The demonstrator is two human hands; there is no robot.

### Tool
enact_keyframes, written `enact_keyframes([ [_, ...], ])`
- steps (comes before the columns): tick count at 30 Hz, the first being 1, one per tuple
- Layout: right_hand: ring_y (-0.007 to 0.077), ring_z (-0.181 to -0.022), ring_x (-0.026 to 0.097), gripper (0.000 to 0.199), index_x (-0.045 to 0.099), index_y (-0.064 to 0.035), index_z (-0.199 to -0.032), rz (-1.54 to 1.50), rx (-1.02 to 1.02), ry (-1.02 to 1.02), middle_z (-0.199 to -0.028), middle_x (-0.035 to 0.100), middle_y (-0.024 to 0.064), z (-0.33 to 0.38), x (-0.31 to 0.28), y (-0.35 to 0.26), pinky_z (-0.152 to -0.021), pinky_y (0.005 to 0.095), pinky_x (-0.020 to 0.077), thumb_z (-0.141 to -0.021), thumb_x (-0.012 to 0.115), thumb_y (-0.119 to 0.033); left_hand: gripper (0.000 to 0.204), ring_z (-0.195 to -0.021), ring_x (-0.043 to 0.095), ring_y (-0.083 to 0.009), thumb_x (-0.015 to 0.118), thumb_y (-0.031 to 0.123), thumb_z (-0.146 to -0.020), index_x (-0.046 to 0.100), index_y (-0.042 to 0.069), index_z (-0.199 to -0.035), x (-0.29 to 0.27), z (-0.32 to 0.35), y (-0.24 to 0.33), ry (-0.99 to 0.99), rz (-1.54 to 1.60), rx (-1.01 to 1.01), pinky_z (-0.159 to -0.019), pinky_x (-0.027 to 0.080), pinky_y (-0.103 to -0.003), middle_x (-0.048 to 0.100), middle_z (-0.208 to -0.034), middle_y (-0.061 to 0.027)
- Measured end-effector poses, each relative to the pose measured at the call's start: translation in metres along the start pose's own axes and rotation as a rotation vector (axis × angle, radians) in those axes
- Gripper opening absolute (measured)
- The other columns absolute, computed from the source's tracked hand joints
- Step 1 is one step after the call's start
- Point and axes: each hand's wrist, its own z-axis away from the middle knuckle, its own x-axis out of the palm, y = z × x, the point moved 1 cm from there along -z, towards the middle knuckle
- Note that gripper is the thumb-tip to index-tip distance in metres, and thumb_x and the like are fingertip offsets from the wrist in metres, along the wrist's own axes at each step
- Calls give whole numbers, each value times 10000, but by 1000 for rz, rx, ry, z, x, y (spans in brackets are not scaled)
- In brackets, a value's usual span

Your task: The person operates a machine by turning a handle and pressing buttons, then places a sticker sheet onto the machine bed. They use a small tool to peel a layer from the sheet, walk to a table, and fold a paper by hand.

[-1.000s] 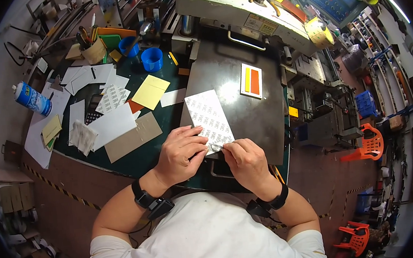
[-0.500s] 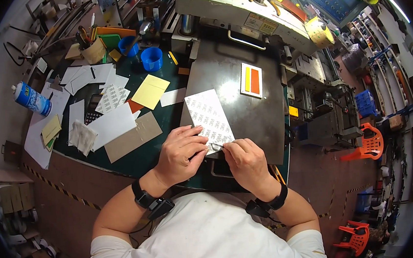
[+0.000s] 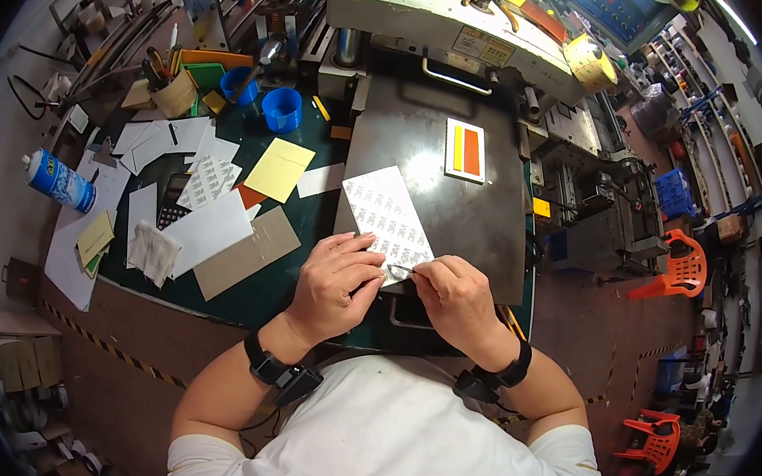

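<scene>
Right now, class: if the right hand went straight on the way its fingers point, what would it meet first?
Probably the left hand, at the left edge of the white patterned sheet; the right hand, holding a thin dark tool, points leftward across that sheet. Depth is unclear.

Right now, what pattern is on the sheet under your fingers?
The sheet is white with repeating grey print; head view shows best.

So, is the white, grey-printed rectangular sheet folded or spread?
Spread: the sheet lies on the dark metal plate, its visible face showing no fold.
</scene>
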Motion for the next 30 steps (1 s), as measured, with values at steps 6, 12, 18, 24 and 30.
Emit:
enact_keyframes([
  [6,309,-774,694,112,711,-29,-943,-12,-14,-25,-839,704,110,-1,-1,2,-686,403,566,-865,788,-4,74,-1172,737,-281,823,20,-805,781,52,-857,0,1,0,-4,-5,-5,-1067,520,-467,806,-1036,-90],
  [12,309,-769,696,106,719,-27,-939,-26,-12,-54,-818,698,111,-1,-5,-2,-682,399,564,-864,793,-10,76,-1180,734,-284,824,23,-807,779,51,-861,0,1,0,-8,-3,-2,-1072,516,-466,805,-1040,-94],
  [18,311,-716,688,92,730,-20,-934,-107,39,-27,-797,690,121,0,-4,-2,-648,395,555,-870,797,-17,96,-1188,731,-288,834,23,-808,773,47,-878,1,1,2,23,24,-62,-1079,513,-468,803,-1036,-97],
  [24,305,-685,687,85,736,-18,-942,-160,55,-13,-802,695,133,-2,-3,-10,-619,382,548,-882,797,-22,105,-1187,732,-292,837,18,-807,766,48,-879,3,2,1,34,18,-35,-1076,514,-468,803,-1026,-94],
  [30,324,-732,690,108,729,-8,-949,-137,95,-27,-817,697,133,-2,-11,-10,-664,413,560,-870,797,-33,95,-1177,739,-289,831,10,-807,760,50,-856,3,3,-1,28,23,-12,-1067,518,-468,805,-1015,-92],
])
